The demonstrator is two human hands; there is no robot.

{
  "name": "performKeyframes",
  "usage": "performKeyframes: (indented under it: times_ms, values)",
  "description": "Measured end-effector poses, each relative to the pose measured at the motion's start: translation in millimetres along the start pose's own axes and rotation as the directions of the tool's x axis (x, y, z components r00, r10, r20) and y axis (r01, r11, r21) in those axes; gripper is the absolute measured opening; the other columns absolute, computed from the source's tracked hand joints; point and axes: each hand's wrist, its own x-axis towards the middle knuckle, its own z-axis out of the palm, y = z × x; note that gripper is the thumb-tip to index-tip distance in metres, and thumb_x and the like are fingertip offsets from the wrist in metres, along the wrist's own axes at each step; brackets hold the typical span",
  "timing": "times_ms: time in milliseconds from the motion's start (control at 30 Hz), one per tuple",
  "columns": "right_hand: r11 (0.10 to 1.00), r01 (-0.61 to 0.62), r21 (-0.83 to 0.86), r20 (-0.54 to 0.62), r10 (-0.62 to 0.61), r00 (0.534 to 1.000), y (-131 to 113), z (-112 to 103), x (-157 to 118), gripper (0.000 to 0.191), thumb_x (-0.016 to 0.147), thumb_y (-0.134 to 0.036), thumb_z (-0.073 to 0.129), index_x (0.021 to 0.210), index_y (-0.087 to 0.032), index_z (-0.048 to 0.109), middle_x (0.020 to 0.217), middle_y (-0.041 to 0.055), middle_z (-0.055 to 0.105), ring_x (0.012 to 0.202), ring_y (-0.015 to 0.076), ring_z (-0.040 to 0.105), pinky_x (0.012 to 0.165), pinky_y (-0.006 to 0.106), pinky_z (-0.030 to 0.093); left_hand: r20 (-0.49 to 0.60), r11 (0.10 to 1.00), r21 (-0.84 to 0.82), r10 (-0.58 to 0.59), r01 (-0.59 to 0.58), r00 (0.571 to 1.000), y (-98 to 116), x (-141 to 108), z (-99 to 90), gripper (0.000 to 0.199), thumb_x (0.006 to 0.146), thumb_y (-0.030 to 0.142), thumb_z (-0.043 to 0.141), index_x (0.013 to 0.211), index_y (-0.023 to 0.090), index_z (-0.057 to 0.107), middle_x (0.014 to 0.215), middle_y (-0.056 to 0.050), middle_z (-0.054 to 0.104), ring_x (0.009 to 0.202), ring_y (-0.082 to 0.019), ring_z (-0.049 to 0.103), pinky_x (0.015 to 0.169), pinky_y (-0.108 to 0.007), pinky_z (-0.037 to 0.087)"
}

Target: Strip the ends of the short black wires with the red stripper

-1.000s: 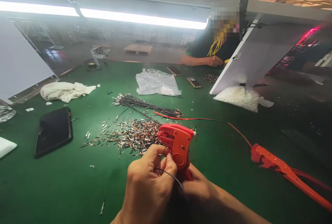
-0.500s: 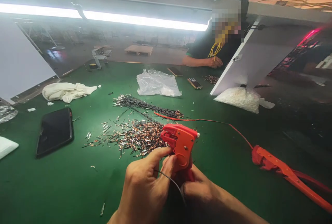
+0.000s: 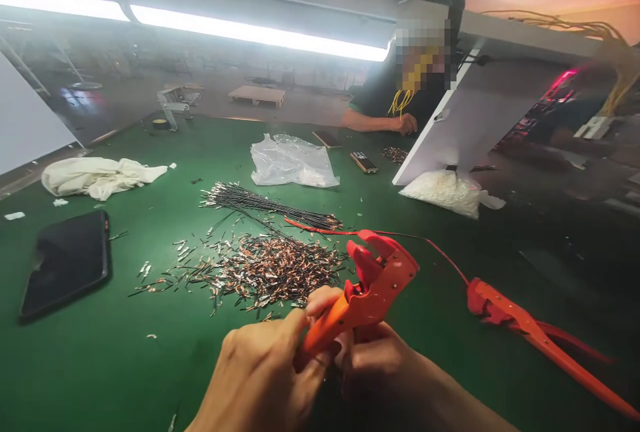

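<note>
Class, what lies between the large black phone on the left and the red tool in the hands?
In the head view, a scattered heap of short wire pieces lies on the green tabletop between the phone and the held red tool.

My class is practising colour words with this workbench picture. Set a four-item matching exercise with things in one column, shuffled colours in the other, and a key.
Things:
1. Held tool
2. Tabletop
3. Crumpled cloth at left
4. Large phone at left

Colours:
A. Black
B. Orange and red
C. Creamy white
D. Green

Pairs: 1-B, 2-D, 3-C, 4-A
</note>
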Motion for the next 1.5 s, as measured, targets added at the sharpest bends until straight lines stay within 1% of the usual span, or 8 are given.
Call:
performKeyframes:
  times_ms: [167, 333, 500, 833, 1033, 1267, 1367, 1500]
  values:
    - [0.957, 0.067, -0.283, 0.099, -0.041, 0.994, -1, -13, 0, 0.037, 0.063, -0.008, 0.074, 0.097, -0.022, 0.069, 0.094, 0.0003, 0.054, 0.078, 0.0144, 0.055, 0.077, 0.03, 0.043, 0.137, 0.982, -0.119, 0.162, -0.147, 0.977, -6, -1, 6.1, 0.017, 0.082, 0.018, 0.049, 0.08, 0.021, 0.066, 0.05, 0.004, 0.059, 0.037, -0.01, 0.051, 0.038, -0.018, 0.035]
    - [0.873, 0.119, -0.473, 0.018, -0.126, 0.992, -6, -12, 2, 0.044, 0.069, -0.007, 0.068, 0.109, -0.023, 0.062, 0.089, -0.0011, 0.059, 0.073, 0.0125, 0.053, 0.068, 0.026, 0.042, -0.119, 0.97, 0.014, 0.241, -0.241, 0.963, -4, -2, 10.7, 0.019, 0.085, 0.013, 0.051, 0.068, 0.019, 0.056, 0.053, 0.003, 0.056, 0.043, -0.009, 0.052, 0.043, -0.02, 0.036]
    - [0.816, 0.049, -0.576, -0.103, -0.132, 0.986, -7, -4, 6, 0.024, 0.068, -0.004, 0.058, 0.085, -0.019, 0.062, 0.076, -0.0028, 0.059, 0.065, 0.0114, 0.05, 0.06, 0.024, 0.039, -0.21, 0.96, 0.168, 0.257, -0.224, 0.943, -4, -1, 9.0, 0.024, 0.089, 0.02, 0.052, 0.065, 0.021, 0.052, 0.05, 0.006, 0.049, 0.039, -0.008, 0.045, 0.041, -0.02, 0.032]
    - [0.743, 0.164, -0.649, 0.006, -0.211, 0.977, -14, -5, 8, 0.008, 0.075, -0.015, 0.05, 0.07, -0.019, 0.056, 0.071, -0.0015, 0.053, 0.063, 0.0116, 0.047, 0.058, 0.025, 0.036, -0.224, 0.963, 0.137, 0.257, -0.231, 0.94, -2, -6, 21.1, 0.019, 0.092, 0.019, 0.049, 0.073, 0.02, 0.053, 0.056, 0.004, 0.052, 0.045, -0.009, 0.048, 0.048, -0.024, 0.03]
    - [0.727, 0.195, -0.658, 0.066, -0.203, 0.977, -17, -10, 9, 0.019, 0.082, -0.032, 0.055, 0.069, -0.018, 0.056, 0.07, -0.0003, 0.053, 0.063, 0.0128, 0.046, 0.057, 0.026, 0.036, -0.241, 0.937, 0.203, 0.33, -0.285, 0.913, -3, -3, 22.9, 0.022, 0.09, 0.017, 0.051, 0.069, 0.021, 0.052, 0.052, 0.004, 0.047, 0.042, -0.012, 0.043, 0.046, -0.027, 0.026]
    - [0.743, 0.159, -0.65, 0.008, -0.203, 0.979, -17, -9, 12, 0.018, 0.078, -0.027, 0.057, 0.063, -0.019, 0.05, 0.068, -0.0012, 0.051, 0.063, 0.0125, 0.044, 0.059, 0.027, 0.035, -0.122, 0.947, 0.034, 0.32, -0.318, 0.939, 6, 4, 7.1, 0.011, 0.09, 0.029, 0.056, 0.085, 0.019, 0.057, 0.062, 0.001, 0.064, 0.047, -0.012, 0.058, 0.047, -0.021, 0.042]
    - [0.768, 0.135, -0.626, -0.037, -0.203, 0.978, -15, -11, 14, 0.019, 0.078, -0.024, 0.053, 0.061, -0.019, 0.047, 0.064, -0.0027, 0.047, 0.059, 0.0109, 0.04, 0.057, 0.025, 0.034, -0.17, 0.954, 0.046, 0.299, -0.295, 0.939, 10, 6, -3.5, 0.031, 0.091, 0.043, 0.058, 0.106, 0.017, 0.057, 0.059, 0.005, 0.065, 0.033, -0.008, 0.047, 0.044, -0.019, 0.043]
    - [0.806, 0.099, -0.583, -0.055, -0.16, 0.986, -10, -12, 16, 0.017, 0.077, -0.023, 0.052, 0.061, -0.018, 0.05, 0.059, -0.0039, 0.047, 0.054, 0.0091, 0.037, 0.052, 0.023, 0.033, -0.247, 0.968, 0.113, 0.244, -0.223, 0.938, 15, 7, -11.2, 0.029, 0.094, 0.04, 0.053, 0.114, 0.018, 0.058, 0.041, 0.012, 0.048, 0.025, -0.007, 0.031, 0.042, -0.019, 0.041]
